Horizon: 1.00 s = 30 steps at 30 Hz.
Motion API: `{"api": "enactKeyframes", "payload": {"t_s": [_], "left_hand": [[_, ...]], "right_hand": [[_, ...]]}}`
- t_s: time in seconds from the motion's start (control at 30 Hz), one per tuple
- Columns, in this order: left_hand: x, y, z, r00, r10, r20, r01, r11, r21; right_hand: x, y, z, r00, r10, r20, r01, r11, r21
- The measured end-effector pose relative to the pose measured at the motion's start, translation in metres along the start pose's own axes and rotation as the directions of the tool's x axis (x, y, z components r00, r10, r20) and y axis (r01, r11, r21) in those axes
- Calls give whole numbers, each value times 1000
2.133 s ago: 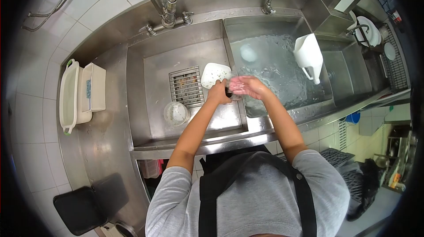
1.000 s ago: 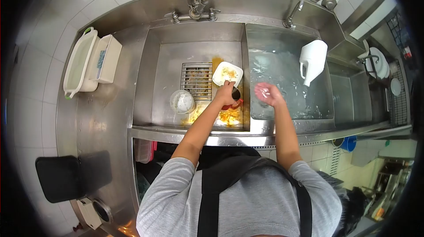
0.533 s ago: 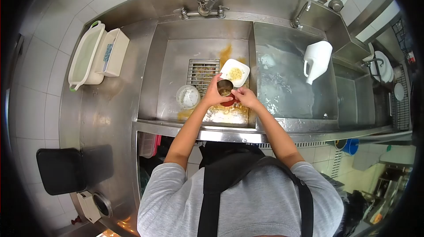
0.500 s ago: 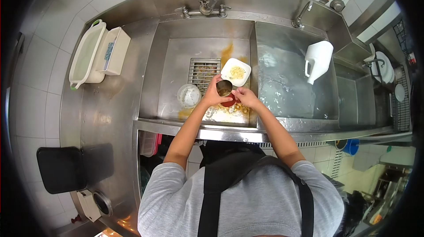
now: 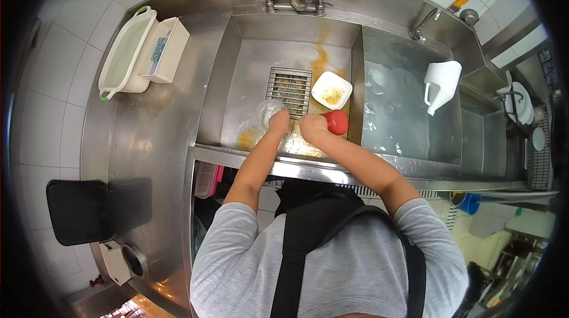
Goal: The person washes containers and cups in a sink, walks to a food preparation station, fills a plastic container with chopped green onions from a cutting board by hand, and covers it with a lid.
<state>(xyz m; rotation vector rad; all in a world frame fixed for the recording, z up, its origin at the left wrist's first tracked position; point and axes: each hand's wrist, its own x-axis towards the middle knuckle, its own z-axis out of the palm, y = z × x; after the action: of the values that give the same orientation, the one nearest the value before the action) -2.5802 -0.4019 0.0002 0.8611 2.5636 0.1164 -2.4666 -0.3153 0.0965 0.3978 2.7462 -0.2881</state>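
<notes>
Left sink basin, near front edge: left hand grips clear cup; right hand grasps red cup, seemingly tipped sideways. White square dish just behind.

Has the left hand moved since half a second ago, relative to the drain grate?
Yes. The left hand has shifted left along the drain grate's lower edge onto the clear container, leaving the red cup in the right hand.
</notes>
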Motion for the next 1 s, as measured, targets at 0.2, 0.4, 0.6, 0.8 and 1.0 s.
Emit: {"api": "enactKeyframes", "payload": {"t_s": [0.2, 0.4, 0.6, 0.8, 1.0], "left_hand": [[-31, 10, -57, 966, 22, -257, -84, 970, -230], [-75, 27, -67, 755, 494, -432, -557, 830, -25], [-70, 42, -59, 845, 533, -48, -535, 841, -80], [-53, 68, -55, 943, 332, 12, -331, 936, 119], [-21, 82, 21, 989, 148, 12, -146, 985, -95]], "right_hand": [[7, 10, -21, 948, 224, -226, -170, 957, 235], [13, 43, -13, 883, 451, 131, -296, 319, 900], [15, 51, 48, 859, 506, -76, -236, 522, 820], [-3, 49, 27, 931, 363, 46, -244, 521, 818], [-11, 58, 44, 928, 371, -44, -275, 757, 593]]}}
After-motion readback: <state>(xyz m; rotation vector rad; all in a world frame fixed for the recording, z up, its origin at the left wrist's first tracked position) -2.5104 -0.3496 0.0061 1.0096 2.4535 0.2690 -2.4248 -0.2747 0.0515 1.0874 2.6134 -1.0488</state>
